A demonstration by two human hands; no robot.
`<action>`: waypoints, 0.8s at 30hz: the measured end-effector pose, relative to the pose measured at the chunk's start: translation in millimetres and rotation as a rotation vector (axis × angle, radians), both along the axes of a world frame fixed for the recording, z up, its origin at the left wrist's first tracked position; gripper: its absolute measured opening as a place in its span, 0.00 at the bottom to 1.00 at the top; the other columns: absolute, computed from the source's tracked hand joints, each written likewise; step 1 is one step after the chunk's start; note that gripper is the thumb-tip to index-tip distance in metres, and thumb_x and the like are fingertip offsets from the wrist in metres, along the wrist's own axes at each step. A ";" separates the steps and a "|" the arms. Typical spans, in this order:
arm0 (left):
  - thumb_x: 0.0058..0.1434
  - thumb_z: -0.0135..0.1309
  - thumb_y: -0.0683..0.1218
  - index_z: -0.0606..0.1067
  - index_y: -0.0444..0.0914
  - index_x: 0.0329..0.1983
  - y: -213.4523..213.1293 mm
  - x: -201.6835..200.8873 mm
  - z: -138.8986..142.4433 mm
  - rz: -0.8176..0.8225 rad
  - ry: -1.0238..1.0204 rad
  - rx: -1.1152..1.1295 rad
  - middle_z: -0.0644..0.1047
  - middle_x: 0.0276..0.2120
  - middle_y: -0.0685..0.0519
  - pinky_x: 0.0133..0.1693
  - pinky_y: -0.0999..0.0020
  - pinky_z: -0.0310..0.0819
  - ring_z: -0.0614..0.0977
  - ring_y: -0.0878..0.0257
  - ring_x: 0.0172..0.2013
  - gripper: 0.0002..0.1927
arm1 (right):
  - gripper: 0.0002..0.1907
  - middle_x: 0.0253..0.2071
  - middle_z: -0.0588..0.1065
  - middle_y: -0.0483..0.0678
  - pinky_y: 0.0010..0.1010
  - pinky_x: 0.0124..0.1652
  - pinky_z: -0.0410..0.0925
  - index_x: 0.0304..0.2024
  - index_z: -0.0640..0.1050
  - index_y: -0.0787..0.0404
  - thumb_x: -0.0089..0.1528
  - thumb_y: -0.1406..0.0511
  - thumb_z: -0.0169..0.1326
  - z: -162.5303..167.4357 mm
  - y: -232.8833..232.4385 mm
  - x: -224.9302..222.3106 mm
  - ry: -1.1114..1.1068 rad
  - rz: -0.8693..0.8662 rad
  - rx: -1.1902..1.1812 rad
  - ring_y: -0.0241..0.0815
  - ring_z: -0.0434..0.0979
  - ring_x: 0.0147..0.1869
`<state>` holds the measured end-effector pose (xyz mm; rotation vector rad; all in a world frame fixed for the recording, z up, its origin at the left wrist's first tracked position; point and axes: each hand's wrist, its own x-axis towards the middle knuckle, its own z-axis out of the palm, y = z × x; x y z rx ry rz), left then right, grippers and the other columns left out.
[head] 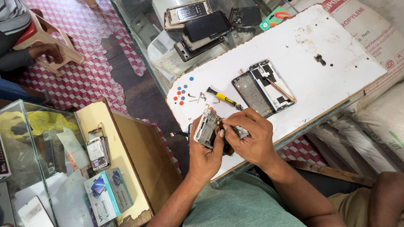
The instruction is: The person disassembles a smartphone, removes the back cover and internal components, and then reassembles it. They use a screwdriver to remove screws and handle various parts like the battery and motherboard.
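The left hand (205,153) gripped an opened phone body (207,128) from below, holding it tilted just above the near edge of the white bench (336,71). The right hand (251,136) was curled over the same phone body, its fingertips (226,125) pinched at the upper edge of the exposed inner parts; whether they held some small piece there could not be told. Just beyond the hands lay a yellow-handled screwdriver (223,98), and near it a cluster of small red and blue dots (182,93) and a few tiny metal bits. Farther back on the bench, two stripped phone frames (263,88) lay side by side, touching, with a thin brown stick (278,89) resting across the lighter one. Past the bench, a heap of dismantled phones (202,25) lay on a glass surface. At the left, a boxed item (107,195) stood beside a glass case (29,138).
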<state>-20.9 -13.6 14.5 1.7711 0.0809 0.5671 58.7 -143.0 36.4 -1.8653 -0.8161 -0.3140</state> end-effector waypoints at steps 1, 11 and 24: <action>0.70 0.53 0.39 0.66 0.29 0.68 -0.1 0.3 0.6 -0.005 0.029 -0.032 0.71 0.53 0.46 0.52 0.66 0.75 0.78 0.60 0.51 0.24 | 0.10 0.39 0.79 0.51 0.27 0.36 0.75 0.41 0.82 0.64 0.57 0.73 0.64 -1.0 -0.5 0.1 -0.007 -0.002 -0.003 0.39 0.84 0.39; 0.70 0.54 0.38 0.67 0.30 0.69 -1.2 1.6 -4.9 0.017 0.014 -0.050 0.69 0.48 0.49 0.46 0.68 0.73 0.76 0.62 0.45 0.25 | 0.09 0.40 0.77 0.53 0.26 0.35 0.75 0.40 0.80 0.69 0.58 0.74 0.64 -7.8 3.7 -0.5 -0.101 0.036 -0.038 0.41 0.83 0.39; 0.70 0.54 0.39 0.70 0.29 0.61 0.1 8.2 -22.8 0.051 0.026 -0.206 0.78 0.43 0.51 0.46 0.69 0.76 0.79 0.66 0.43 0.18 | 0.08 0.43 0.78 0.51 0.27 0.39 0.76 0.42 0.80 0.67 0.59 0.73 0.62 -17.7 3.8 4.7 -0.078 0.060 -0.008 0.41 0.83 0.43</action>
